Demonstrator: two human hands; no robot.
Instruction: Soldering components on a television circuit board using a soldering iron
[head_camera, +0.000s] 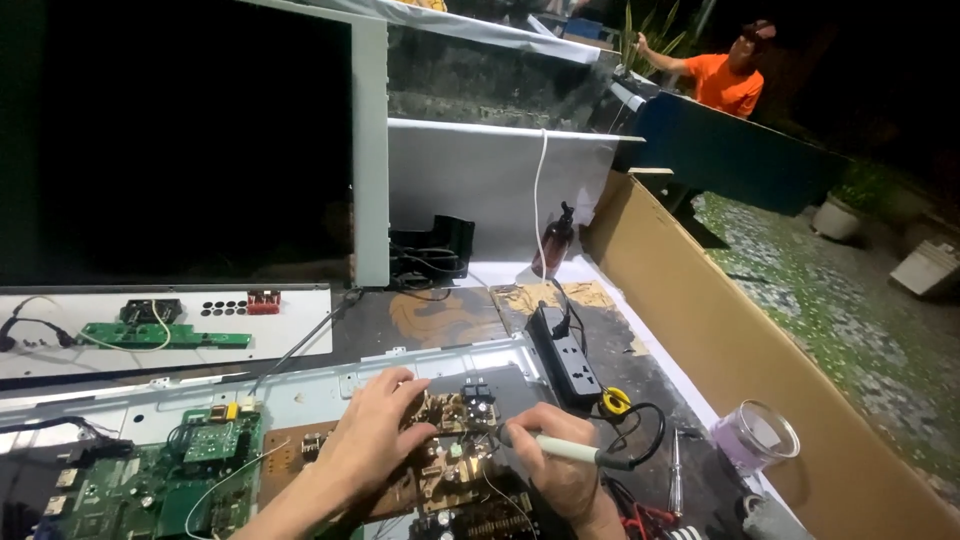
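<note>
Head view: left hand (375, 435) rests open on brown circuit board (440, 465), right hand (555, 465) clamped on soldering iron (575, 452) beside it

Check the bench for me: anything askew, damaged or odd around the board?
One thing: the brown circuit board sits tilted, propped under the left hand, while the right hand holds a soldering iron to it. The wooden bench top looks worn and patchy.

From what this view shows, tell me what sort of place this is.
Probably an outdoor electronics repair bench, at night. The right hand holds a soldering iron to a brown circuit board that the left hand steadies; a power strip lies nearby. Beyond the cardboard wall are potted plants.
</note>
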